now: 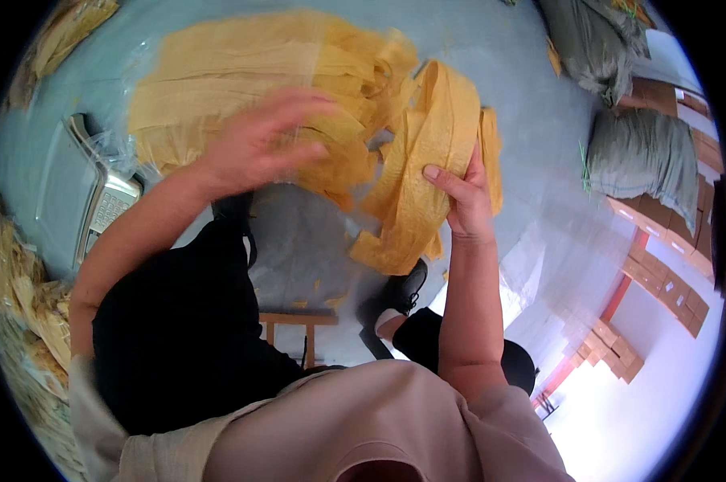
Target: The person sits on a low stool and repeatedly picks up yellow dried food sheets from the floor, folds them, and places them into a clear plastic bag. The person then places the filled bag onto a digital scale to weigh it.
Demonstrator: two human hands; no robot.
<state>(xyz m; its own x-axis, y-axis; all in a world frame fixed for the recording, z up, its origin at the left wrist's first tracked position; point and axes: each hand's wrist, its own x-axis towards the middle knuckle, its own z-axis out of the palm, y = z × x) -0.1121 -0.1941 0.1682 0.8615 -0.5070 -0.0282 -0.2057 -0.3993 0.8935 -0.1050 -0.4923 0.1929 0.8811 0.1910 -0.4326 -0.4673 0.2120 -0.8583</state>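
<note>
My right hand (468, 193) grips a bundle of long yellow sheet strips (423, 162), possibly dried bean-curd skin, its thumb on top and its fingers behind. The strips hang in a folded loop towards my shoe. My left hand (269, 135) is blurred, with fingers apart and nothing seen in it, above a large pile of similar yellow strips (236, 60). That pile lies on the floor, partly on or under clear plastic film (112, 147). Some loose strips at the pile's right side touch or lie behind the held bundle; which, I cannot tell.
A scale with a keypad (109, 205) stands on the left. Further yellow strips (43, 301) are heaped at the left edge. Grey woven sacks (643, 156) and cardboard boxes (664, 286) are at the right. A wooden stool (299, 319) is below, and yellow scraps (335, 300) lie near my feet.
</note>
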